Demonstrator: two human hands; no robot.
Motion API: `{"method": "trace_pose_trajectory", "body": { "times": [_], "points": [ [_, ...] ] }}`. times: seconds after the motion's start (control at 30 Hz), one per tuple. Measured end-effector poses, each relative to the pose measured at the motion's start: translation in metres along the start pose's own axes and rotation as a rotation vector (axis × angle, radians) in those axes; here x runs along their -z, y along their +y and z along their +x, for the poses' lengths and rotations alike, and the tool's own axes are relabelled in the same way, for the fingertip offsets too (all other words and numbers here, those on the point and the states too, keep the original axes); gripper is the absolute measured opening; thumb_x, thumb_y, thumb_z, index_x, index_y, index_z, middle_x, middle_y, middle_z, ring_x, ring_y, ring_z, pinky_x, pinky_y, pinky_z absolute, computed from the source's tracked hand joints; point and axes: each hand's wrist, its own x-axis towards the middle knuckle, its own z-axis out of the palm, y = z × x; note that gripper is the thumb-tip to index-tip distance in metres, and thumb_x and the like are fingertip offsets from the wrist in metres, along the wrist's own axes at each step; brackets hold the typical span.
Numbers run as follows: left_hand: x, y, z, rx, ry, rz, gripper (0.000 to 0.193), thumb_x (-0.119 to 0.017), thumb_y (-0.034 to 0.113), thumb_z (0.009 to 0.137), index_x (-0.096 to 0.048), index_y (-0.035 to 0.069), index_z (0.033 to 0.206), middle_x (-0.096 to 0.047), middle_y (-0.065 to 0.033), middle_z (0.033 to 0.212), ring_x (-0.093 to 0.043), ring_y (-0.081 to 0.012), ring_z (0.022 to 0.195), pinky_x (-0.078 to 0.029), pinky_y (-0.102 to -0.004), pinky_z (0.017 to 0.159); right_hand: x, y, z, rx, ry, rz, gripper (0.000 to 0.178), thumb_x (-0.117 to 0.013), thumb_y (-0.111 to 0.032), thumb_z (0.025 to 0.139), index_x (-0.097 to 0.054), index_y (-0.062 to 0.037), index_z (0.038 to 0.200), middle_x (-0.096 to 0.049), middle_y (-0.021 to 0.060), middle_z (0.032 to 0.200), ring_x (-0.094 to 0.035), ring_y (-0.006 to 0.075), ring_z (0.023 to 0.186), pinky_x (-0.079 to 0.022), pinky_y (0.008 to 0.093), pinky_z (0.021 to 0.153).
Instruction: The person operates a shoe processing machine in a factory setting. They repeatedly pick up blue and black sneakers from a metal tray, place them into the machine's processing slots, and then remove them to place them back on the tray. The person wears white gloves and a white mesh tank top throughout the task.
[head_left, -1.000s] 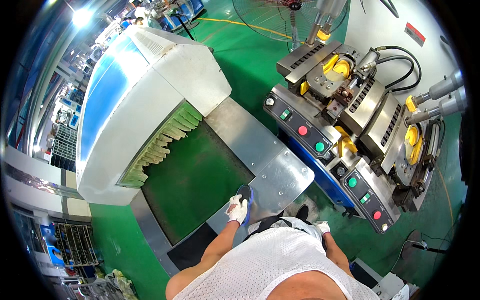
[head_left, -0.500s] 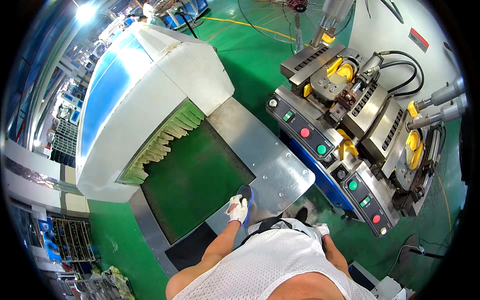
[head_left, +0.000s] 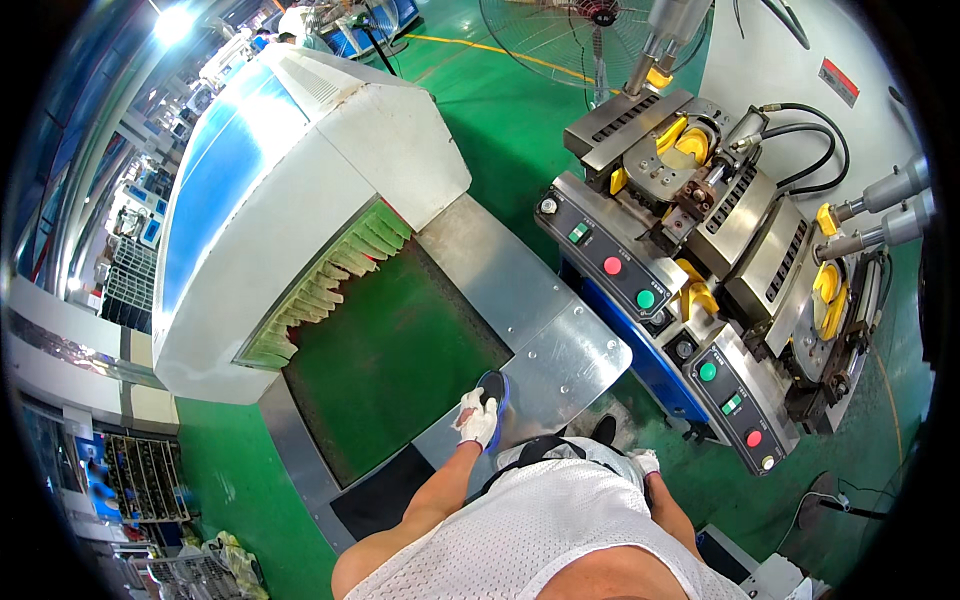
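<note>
My left hand point(head_left: 474, 416), in a white glove, is closed around a dark shoe point(head_left: 494, 385) with a blue rim. The shoe is held over the near metal edge of the conveyor, beside its green belt point(head_left: 400, 365); the glove hides part of it. My right hand point(head_left: 646, 461), also gloved in white, hangs low by my right hip. Its fingers are mostly hidden, so I cannot make out whether it holds anything.
A white and blue tunnel machine point(head_left: 330, 160) with a green strip curtain point(head_left: 335, 270) spans the belt. To the right stands a press point(head_left: 690, 260) with yellow moulds and button panels. Behind it are a fan point(head_left: 598, 45) and green floor; shelving point(head_left: 145, 480) stands at lower left.
A reddish patch now shows behind the strip curtain. The view has shifted very slightly; my left hand still holds the shoe in nearly the same place.
</note>
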Motion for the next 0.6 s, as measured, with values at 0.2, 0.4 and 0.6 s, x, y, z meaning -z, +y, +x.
{"method": "trace_pose_trajectory", "body": {
  "times": [0.2, 0.4, 0.6],
  "points": [
    [0.001, 0.006, -0.001, 0.008, 0.033, 0.012, 0.042, -0.06, 0.03, 0.092, -0.059, 0.004, 0.125, -0.058, -0.0223, 0.126, -0.057, -0.039, 0.117, -0.045, -0.0459, 0.102, 0.011, -0.011, -0.011, -0.016, -0.067, 0.029, 0.052, -0.069, -0.048, 0.083, -0.074, -0.0067, 0.114, -0.068, 0.0181, 0.124, -0.062, 0.033, 0.119, -0.048, 0.0394, 0.102],
    [-0.004, 0.002, 0.0, 0.004, 0.064, 0.009, 0.038, -0.058, 0.032, 0.094, -0.062, 0.007, 0.122, -0.059, -0.0196, 0.125, -0.057, -0.0376, 0.117, -0.045, -0.0452, 0.102, 0.002, -0.001, -0.005, 0.016, 0.009, 0.005, 0.05, -0.071, -0.047, 0.083, -0.075, -0.0069, 0.112, -0.071, 0.0162, 0.119, -0.066, 0.0308, 0.113, -0.051, 0.039, 0.096],
    [-0.001, 0.003, 0.0, 0.008, 0.04, 0.006, 0.037, -0.058, 0.031, 0.094, -0.061, 0.007, 0.122, -0.058, -0.0195, 0.126, -0.056, -0.0372, 0.118, -0.045, -0.0453, 0.102, 0.001, 0.001, 0.002, 0.072, -0.004, -0.038, 0.049, -0.071, -0.046, 0.084, -0.075, -0.0063, 0.112, -0.072, 0.0158, 0.117, -0.068, 0.0292, 0.109, -0.052, 0.038, 0.093]
  ]
}}
